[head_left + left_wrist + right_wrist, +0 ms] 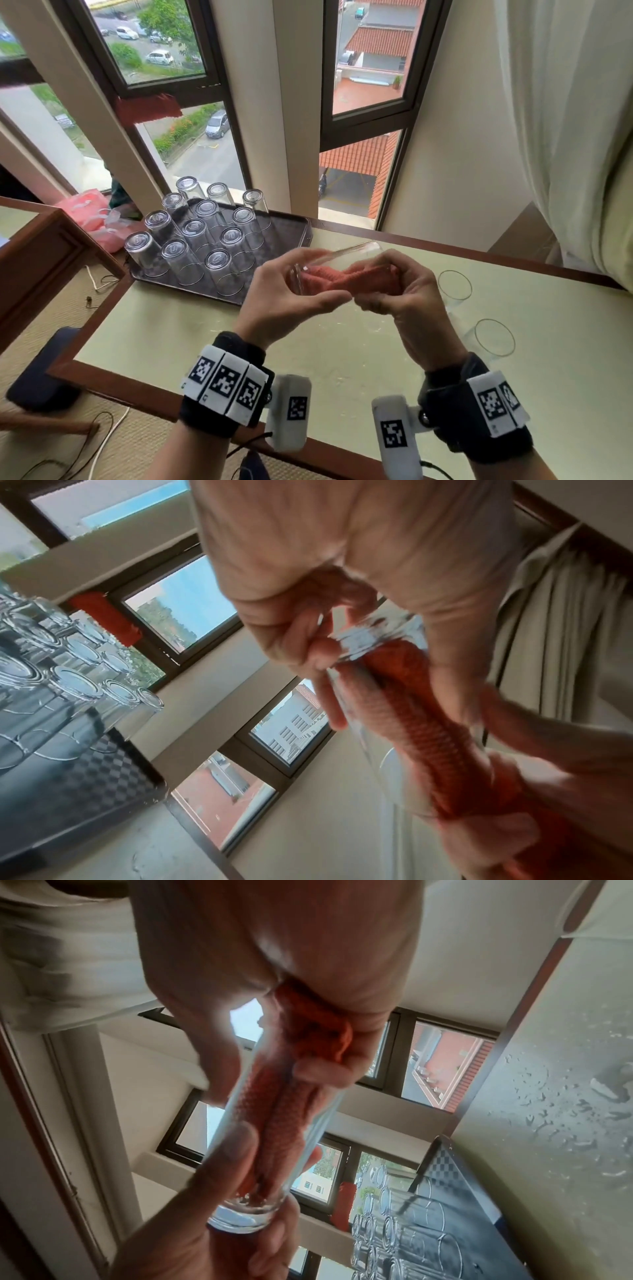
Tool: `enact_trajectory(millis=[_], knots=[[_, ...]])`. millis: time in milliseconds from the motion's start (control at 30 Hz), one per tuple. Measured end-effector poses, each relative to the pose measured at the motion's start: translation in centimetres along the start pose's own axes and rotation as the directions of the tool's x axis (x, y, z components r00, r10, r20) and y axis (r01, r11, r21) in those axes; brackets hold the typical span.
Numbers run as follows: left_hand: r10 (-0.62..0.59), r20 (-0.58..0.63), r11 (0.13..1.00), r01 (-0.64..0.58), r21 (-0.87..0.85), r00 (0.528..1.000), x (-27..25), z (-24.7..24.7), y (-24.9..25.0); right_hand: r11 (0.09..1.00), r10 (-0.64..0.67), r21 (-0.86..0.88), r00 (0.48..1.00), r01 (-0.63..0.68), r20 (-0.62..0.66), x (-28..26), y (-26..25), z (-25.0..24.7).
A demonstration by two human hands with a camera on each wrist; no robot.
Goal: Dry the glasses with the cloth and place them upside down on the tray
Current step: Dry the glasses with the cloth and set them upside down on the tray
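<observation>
Clear, thin-walled glass is what we are handling: a tall tumbler (pixel 337 262) held on its side above the middle of the bench (pixel 308 339), just right of the tray (pixel 291 226). Our left hand (pixel 284 294) curls round its thick base end, thumb on the near side and fingers on the far side, while our right hand (pixel 404 291) pinches the bunched salmon-red cloth (pixel 349 279) and has it stuffed through the mouth, reaching almost to the bottom of the glass. We judge the glass light but fragile and, if wet, slippery, so the heavy base is the sound place for the grip and the thin rim should take no squeeze; the cloth is soft and ribbed, packs easily inside, and should turn without force. On the tray stand twelve dried glasses (pixel 195 233) upside down in rows at the far left; two more glasses (pixel 455 286) wait upright on the bench at the right, so we reckon the job is well along. No brand or legible writing shows on the glass, cloth or tray; the only markings are the black-and-white square codes on the wristbands (pixel 226 380), which carry no words.
</observation>
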State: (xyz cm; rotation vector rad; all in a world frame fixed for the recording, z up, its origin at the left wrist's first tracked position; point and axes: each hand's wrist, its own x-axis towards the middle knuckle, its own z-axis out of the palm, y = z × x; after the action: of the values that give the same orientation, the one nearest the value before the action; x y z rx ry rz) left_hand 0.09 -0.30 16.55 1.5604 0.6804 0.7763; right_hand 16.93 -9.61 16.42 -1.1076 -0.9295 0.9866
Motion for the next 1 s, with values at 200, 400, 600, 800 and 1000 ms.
enact_trajectory(millis=[200,400,600,800,1000], knots=[[-0.078,-0.002,0.994,0.078,-0.075,0.997,-0.2,0.2,-0.3,0.997,0.018,0.071,1.0,-0.018,0.002,0.4,-0.1,-0.3],[-0.034,-0.039,0.998,0.031,-0.063,0.999,-0.4,0.2,-0.1,0.999,0.048,-0.003,0.998,-0.048,0.038,0.5,-0.2,-0.3],[-0.097,0.027,0.991,0.099,-0.094,0.995,-0.4,0.6,-0.5,0.999,0.033,0.022,0.999,-0.033,0.0,0.8,-0.8,-0.3],[-0.009,-0.017,1.0,0.009,-0.017,1.0,-0.2,0.2,-0.3,0.996,0.075,-0.051,0.996,-0.073,0.04,0.7,-0.7,-0.4],[-0.199,0.081,0.958,0.211,-0.192,0.977,-0.5,0.8,-0.7,0.998,-0.008,0.056,1.0,0.007,0.016,0.4,-0.5,-0.6]])
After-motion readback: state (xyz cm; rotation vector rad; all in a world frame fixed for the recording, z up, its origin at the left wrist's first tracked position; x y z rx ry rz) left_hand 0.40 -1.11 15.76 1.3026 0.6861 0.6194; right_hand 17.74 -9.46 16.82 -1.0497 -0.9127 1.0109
